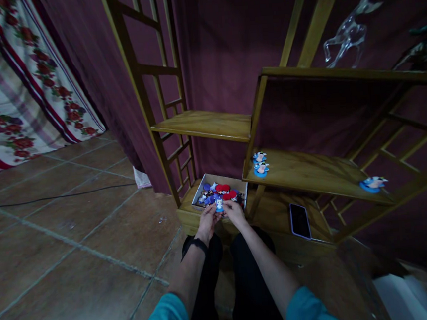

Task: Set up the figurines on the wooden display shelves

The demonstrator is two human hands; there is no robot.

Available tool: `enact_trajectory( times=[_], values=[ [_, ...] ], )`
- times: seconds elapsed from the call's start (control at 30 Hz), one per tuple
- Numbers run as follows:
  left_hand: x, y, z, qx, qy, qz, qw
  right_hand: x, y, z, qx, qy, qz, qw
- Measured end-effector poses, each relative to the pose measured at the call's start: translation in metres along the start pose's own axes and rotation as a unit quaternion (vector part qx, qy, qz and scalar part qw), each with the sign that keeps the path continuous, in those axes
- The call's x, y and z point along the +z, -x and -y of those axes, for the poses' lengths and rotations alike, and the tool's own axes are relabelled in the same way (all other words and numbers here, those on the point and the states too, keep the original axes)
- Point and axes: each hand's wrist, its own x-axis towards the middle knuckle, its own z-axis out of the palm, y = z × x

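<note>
- Pinches a little toy, white on blue, between the fingertips of the left hand and the right hand.
- Holds it up at the near side of a box.
- Has red toys and purple toys heaped in there.
- Has two blue and white toys on the left end of a shelf, one just behind the other, and a third toy near its right end.
- Has a phone lying under that shelf, dark screen up.
- Has a clear deer on a higher shelf.
- Wears a black band on the left wrist.
</note>
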Motion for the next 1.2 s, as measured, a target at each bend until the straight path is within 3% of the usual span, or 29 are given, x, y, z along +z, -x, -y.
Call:
enact_trajectory(
  times=[0.4,0.7,1.0,1.2],
  values=[
    [0.003,0.001,-0.005,-0.021,0.013,-0.005,1.000,-0.002,-0.003,-0.001,-0.006,0.001,0.004,1.000],
    [0.003,0.004,-0.008,-0.021,-0.019,0.043,0.999,0.001,-0.006,-0.005,-0.015,-0.008,0.045,0.999],
    [0.004,0.002,-0.002,0.031,-0.053,0.036,0.997,0.000,-0.003,-0.002,0.015,-0.007,0.035,0.999],
    [0.010,0.003,0.002,0.072,-0.091,0.029,0.993,0.001,0.000,0.001,-0.011,-0.006,0.024,1.000]
  ],
)
